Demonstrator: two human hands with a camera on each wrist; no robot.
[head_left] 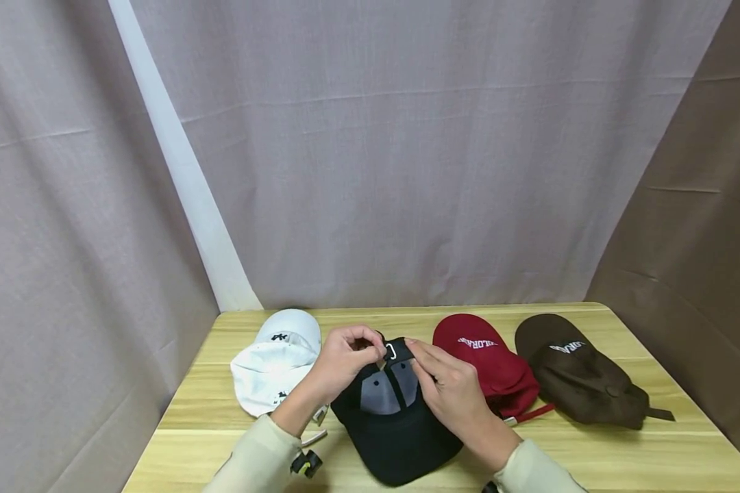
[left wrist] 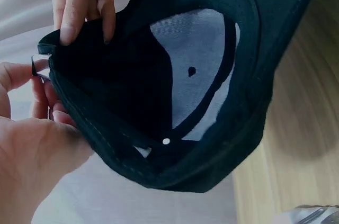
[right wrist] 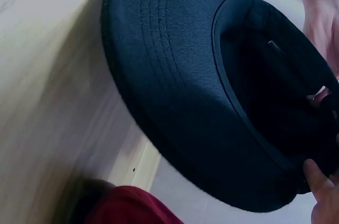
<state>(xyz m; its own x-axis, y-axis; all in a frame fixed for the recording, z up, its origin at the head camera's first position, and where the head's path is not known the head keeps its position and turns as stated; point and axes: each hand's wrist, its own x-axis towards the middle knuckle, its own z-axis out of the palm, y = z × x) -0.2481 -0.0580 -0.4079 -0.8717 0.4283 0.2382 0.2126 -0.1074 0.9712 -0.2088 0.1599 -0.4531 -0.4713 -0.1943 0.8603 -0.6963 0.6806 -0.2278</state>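
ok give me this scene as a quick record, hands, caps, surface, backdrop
left hand: pinching at the back band of the black cap
right hand: gripping the same band, beside the left hand
black cap: lining facing the head camera, brim toward the person
white cap: on the table, left of the black cap
red cap: right of the black cap, white lettering
brown cap: right of the red cap, strap end sticking out
surface: wood-grain table
backdrop: greyish fabric
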